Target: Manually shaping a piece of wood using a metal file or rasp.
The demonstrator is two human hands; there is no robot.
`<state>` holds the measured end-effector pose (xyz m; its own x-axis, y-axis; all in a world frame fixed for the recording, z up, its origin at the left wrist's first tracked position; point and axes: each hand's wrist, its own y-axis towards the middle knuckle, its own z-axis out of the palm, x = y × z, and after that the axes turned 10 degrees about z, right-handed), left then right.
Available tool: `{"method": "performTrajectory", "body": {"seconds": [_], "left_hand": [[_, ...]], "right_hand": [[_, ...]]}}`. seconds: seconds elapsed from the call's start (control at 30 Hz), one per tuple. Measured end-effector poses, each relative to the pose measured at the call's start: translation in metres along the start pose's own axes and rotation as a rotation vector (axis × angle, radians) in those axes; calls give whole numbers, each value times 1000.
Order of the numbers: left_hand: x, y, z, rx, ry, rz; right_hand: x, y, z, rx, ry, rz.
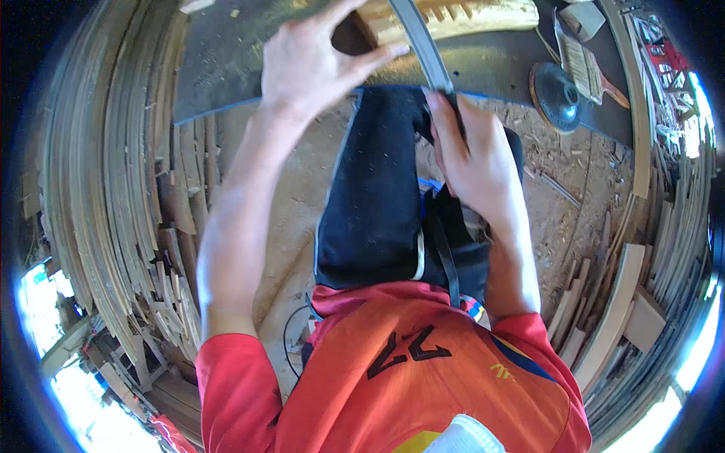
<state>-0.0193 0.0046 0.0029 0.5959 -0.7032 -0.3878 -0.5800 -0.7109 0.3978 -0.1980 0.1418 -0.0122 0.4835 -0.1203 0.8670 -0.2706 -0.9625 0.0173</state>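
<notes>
- the left hand (pixel 306 64) lies open with fingers spread, pressing on a pale wooden piece (pixel 445 19) at the near edge of the dark worktop (pixel 226 68); the thumb points along the edge.
- the wooden piece runs out of the top of the view, so its full shape is cut off; notches show along its upper side.
- the right hand (pixel 472 162) is closed around the lower end of a flat grey blade (pixel 423 45), which slants up across the wooden piece; the handle is hidden inside the fist, so what kind of tool it is cannot be told.
- the blade's tip runs off the top of the view.
- on the worktop to the right lie a dark round disc (pixel 555 98) and a paintbrush (pixel 585 68) just beside it.
- below the hands, a dark-trousered leg (pixel 374 196) and red shirt (pixel 393 377) cover much of the sawdust-strewn floor (pixel 287 196).
- stacked wooden slats (pixel 113 189) curve along both sides, blurred near the rim.
</notes>
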Motion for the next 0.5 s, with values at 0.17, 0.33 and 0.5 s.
{"method": "performTrajectory", "body": {"seconds": [0.17,0.33,0.5], "left_hand": [[9,1,-2,-77,-26,151],[16,1,11,80,56,-105],[22,1,10,-149,-148,122]], "right_hand": [[16,26,6,-39,-88,-95],[6,-15,-4,-14,-18,38],[15,23,9,-59,-48,-108]]}}
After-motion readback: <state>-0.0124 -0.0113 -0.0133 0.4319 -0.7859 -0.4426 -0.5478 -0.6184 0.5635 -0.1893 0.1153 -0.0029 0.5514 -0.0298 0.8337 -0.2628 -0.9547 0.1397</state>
